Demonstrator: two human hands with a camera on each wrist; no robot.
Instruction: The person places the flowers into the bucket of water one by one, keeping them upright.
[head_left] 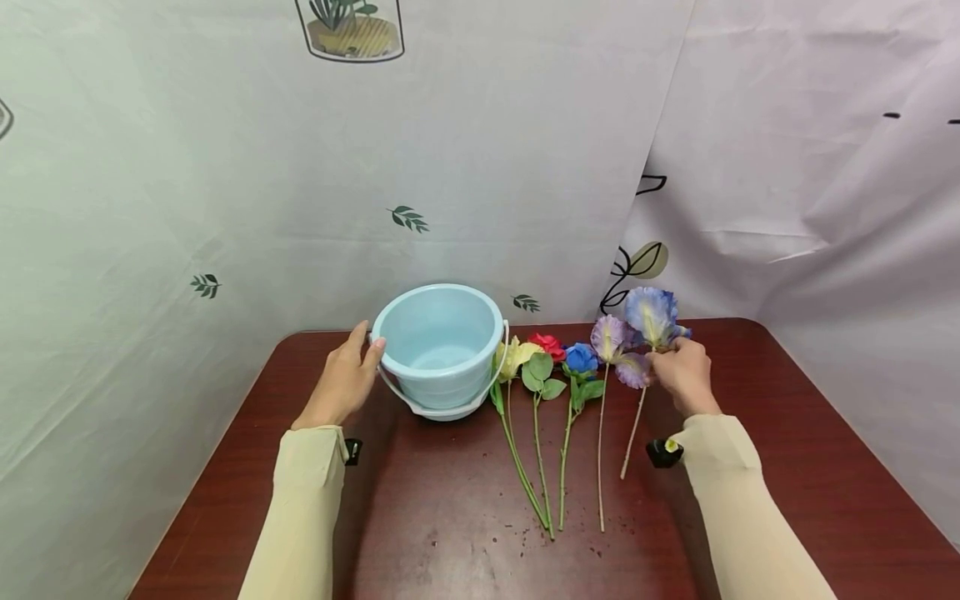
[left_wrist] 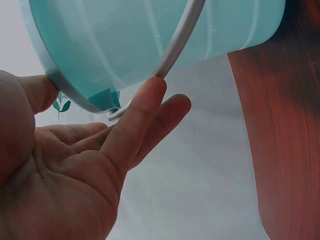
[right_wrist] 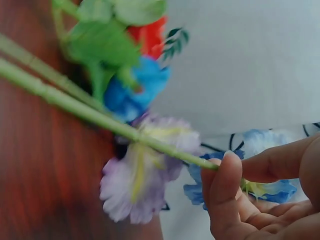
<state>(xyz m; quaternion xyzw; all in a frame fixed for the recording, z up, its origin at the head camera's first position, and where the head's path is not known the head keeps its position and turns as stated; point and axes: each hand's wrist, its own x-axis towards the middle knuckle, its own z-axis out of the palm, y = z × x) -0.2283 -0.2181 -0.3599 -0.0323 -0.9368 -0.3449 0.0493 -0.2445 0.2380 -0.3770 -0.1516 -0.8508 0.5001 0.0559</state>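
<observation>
My right hand (head_left: 684, 373) pinches the green stem of a blue iris (head_left: 651, 315) between thumb and fingertips, just below the bloom. The stem slants down toward the table. Beside it lies a purple iris (head_left: 608, 337), its bloom close to my fingers. A light blue bucket (head_left: 442, 387) stands upright at the back, and its inside shows no contents. At its left side my left hand (head_left: 341, 379) has the thumb at the rim. In the left wrist view the fairly straight fingers (left_wrist: 145, 107) touch the bucket's pale handle (left_wrist: 182, 35), which hangs down.
A yellow flower (head_left: 513, 358), a red rose (head_left: 547, 344) and a blue rose (head_left: 582, 358) lie right of the bucket, stems toward me. Small dark bits dot the reddish-brown table (head_left: 450, 517). A printed white cloth (head_left: 510, 167) hangs behind the table's back edge.
</observation>
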